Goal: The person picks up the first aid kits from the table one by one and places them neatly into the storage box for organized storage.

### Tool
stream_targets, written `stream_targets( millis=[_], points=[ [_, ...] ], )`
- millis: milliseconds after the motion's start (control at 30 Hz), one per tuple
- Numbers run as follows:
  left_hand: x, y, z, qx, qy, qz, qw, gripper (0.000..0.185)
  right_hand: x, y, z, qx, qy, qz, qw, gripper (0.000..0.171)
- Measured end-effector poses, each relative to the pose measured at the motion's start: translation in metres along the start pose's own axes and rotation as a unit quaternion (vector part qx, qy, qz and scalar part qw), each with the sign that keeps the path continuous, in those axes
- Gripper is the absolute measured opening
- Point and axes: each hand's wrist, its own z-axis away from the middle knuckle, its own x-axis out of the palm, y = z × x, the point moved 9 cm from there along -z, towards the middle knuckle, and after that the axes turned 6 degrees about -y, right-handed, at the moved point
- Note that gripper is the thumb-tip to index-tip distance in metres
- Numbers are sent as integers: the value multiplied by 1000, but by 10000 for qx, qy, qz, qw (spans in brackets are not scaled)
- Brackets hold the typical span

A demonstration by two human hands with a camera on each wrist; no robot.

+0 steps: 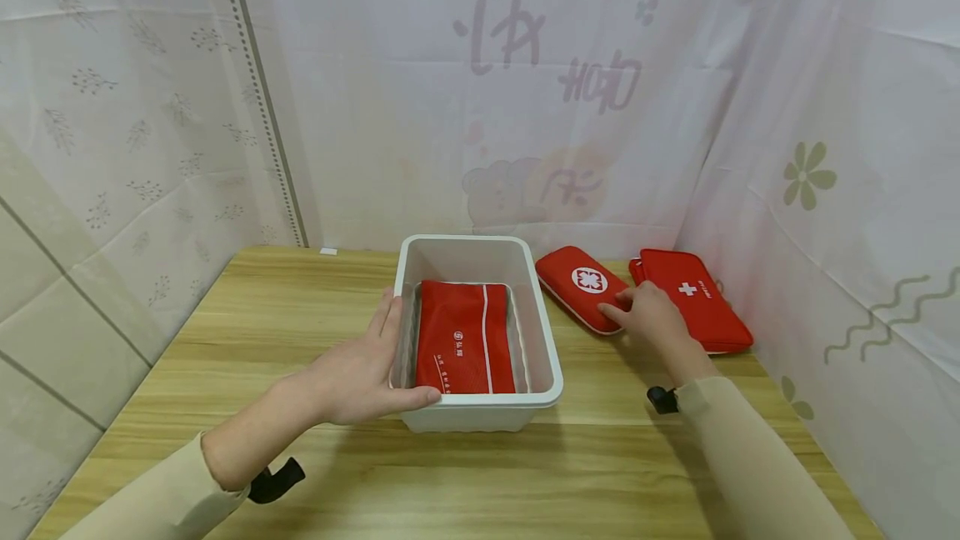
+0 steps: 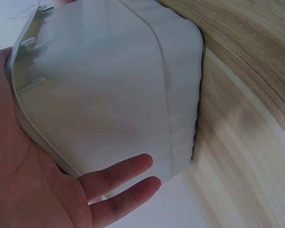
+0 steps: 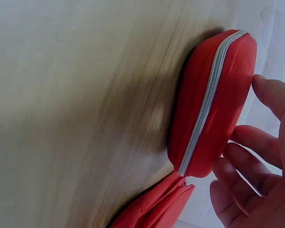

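In the head view my left hand (image 1: pixel 360 369) rests against the near left corner of a white plastic bin (image 1: pixel 557 373). Its thumb lies along the near rim; in the left wrist view two straight fingers (image 2: pixel 121 171) extend beside the outer wall. Inside the bin lies a flat red pouch (image 1: pixel 453 340) with white print. My right hand (image 1: pixel 652 319) is at a red hard-shell zip case (image 1: pixel 562 273) with a round white emblem. Its fingertips reach the case's top and edge without wrapping round it. The right wrist view shows the case's pale zipper (image 3: pixel 206 102).
Right of the hard case, a red first-aid pouch (image 1: pixel 708 307) with a white cross lies partly over another red item. The wooden table (image 1: pixel 247 340) meets patterned curtains (image 1: pixel 480 107) at the back and sides. A small white piece (image 1: pixel 328 251) sits near the back edge.
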Motion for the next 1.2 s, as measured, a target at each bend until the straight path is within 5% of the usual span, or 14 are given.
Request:
stream_targets(
  millis=[667,1200],
  points=[
    [0,2,0,56,41,-1,10000,141,0,-15,36,-621,-12,270,9977,55],
    [0,3,0,49,44,-29,10000,140,6,-26,72,-1402,31,-49,9901,32]
  ],
)
